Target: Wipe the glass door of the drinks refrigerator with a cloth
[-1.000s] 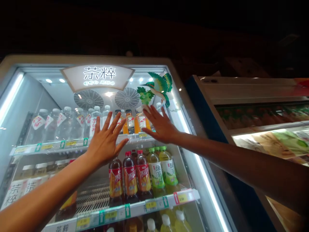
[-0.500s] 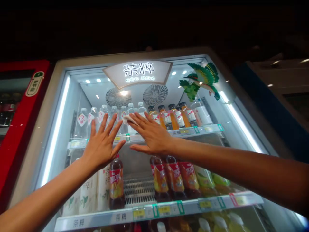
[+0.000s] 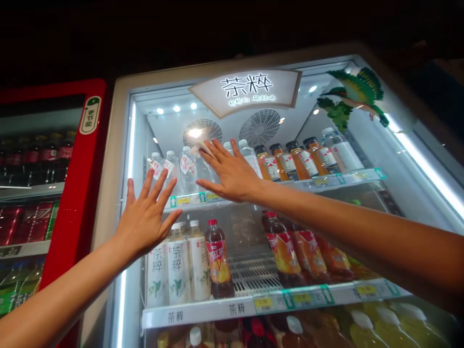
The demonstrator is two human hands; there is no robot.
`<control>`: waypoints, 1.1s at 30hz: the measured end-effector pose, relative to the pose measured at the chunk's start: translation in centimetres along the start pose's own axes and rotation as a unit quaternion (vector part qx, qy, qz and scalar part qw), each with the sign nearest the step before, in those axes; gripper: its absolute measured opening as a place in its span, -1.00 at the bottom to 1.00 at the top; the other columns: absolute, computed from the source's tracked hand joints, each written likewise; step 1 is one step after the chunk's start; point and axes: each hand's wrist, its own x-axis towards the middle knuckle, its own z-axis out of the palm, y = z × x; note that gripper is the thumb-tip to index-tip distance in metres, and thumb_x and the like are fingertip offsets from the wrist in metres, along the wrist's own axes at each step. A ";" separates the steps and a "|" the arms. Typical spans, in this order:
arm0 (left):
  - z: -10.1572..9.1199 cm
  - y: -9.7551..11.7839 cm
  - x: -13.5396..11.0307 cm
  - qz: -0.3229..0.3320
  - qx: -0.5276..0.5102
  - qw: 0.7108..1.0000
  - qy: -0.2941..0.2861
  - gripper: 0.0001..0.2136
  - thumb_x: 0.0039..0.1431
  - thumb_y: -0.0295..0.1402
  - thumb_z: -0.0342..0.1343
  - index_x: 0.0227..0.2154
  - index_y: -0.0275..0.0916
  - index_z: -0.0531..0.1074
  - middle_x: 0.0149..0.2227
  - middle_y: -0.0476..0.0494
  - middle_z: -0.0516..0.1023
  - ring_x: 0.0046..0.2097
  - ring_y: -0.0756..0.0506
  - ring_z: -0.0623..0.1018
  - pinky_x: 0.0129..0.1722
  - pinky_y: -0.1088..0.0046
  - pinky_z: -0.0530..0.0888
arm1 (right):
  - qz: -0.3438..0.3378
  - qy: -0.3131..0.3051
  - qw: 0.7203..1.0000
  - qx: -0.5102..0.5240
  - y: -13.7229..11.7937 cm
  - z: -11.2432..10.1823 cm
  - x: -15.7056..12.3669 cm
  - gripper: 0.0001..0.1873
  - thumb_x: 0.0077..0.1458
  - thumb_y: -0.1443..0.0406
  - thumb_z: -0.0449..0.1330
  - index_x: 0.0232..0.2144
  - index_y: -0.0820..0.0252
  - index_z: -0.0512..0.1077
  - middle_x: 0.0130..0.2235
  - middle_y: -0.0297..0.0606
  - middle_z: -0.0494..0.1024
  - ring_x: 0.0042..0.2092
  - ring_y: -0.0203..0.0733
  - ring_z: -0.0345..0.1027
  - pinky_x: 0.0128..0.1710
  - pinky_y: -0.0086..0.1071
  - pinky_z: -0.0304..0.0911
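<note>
My left hand (image 3: pixel 145 215) lies flat with fingers spread on or close to the glass door (image 3: pixel 250 203) of a lit drinks fridge, near its left side. Higher up and to the right, my right hand (image 3: pixel 232 169) has its fingers stretched out and holds a white wipe (image 3: pixel 197 146) under the fingertips, against the glass. Much of the wipe is hidden by the fingers. Behind the glass, clear bottles (image 3: pixel 186 169) and amber bottles with dark caps (image 3: pixel 302 159) stand on the upper shelf. White tea bottles (image 3: pixel 176 263) and red-capped iced tea bottles (image 3: pixel 217 261) are below.
A sign (image 3: pixel 248 89) and a green bird decoration (image 3: pixel 357 94) sit at the top of the fridge. To the left stands a red-framed fridge (image 3: pixel 78 193) with dark bottles and cans. A pale frame (image 3: pixel 108 159) borders the lit fridge.
The view has swung left, so the fridge appears further right. My right hand with the wipe has moved up and left across the glass, while my left hand has shifted left, still spread.
</note>
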 end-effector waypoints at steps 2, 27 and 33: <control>0.0 -0.3 -0.7 0.003 -0.003 1.000 0.008 -0.28 0.42 0.01 -0.19 0.45 0.09 -0.48 0.52 -0.14 -0.14 0.51 -0.37 -0.16 0.41 -0.35 -0.20 | -0.062 -0.017 0.998 0.008 -1.5 0.1 -1.5 -0.06 0.27 -0.28 -0.07 0.46 0.07 -0.11 0.51 -0.21 -0.11 0.52 0.06 -0.32 0.50 0.17 -0.47; 0.5 26.4 -0.2 0.014 -0.143 0.989 0.038 -0.23 0.30 -0.04 0.04 0.47 0.01 -0.16 0.54 -0.10 -0.33 0.52 -0.36 -0.28 0.46 -0.21 -0.11 | 0.191 0.009 0.981 -0.030 12.7 -6.3 -32.5 -0.12 0.32 -0.08 0.04 0.47 -0.25 -0.36 0.53 -0.40 -0.40 0.51 0.27 -0.53 0.38 0.50 -0.38; 0.2 32.6 -1.8 0.179 -0.097 0.979 0.008 -0.17 0.18 0.23 0.02 0.44 0.00 0.03 0.51 -0.08 -0.03 0.52 -0.31 -0.17 0.50 0.02 -0.28 | 0.136 0.003 0.991 -0.004 12.9 -5.4 -36.9 -0.05 0.24 -0.16 0.09 0.48 -0.24 -0.29 0.52 -0.41 -0.34 0.51 0.28 -0.49 0.39 0.50 -0.48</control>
